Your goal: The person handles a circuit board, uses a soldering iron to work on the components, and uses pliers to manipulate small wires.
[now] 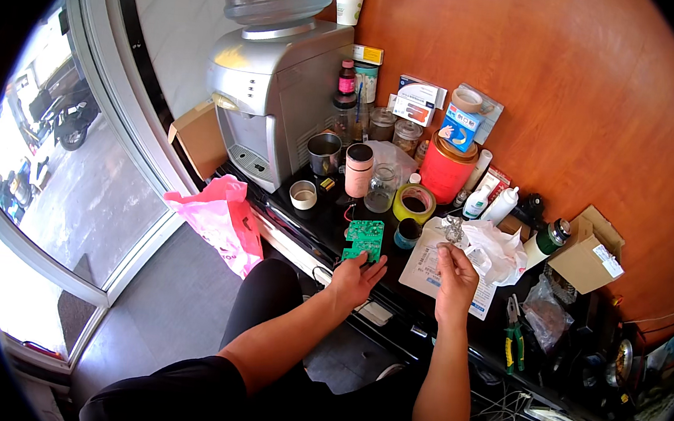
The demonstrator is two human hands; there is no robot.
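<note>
A green circuit board with thin wires at its far left corner is held at its near edge by my left hand. The thumb presses on the board while the other fingers extend beneath and beside it. My right hand is closed in a pinch over a printed paper packet. Just beyond its fingertips is a small crumpled silvery piece; whether the fingers grip it I cannot tell. A crumpled white plastic bag lies right of that hand, and a dark blue cup stands between the hands.
Yellow tape, a glass jar, a pink thermos and a metal cup line the dark tabletop. A water dispenser stands left, above a pink bag. Green-yellow pliers and a cardboard box are right.
</note>
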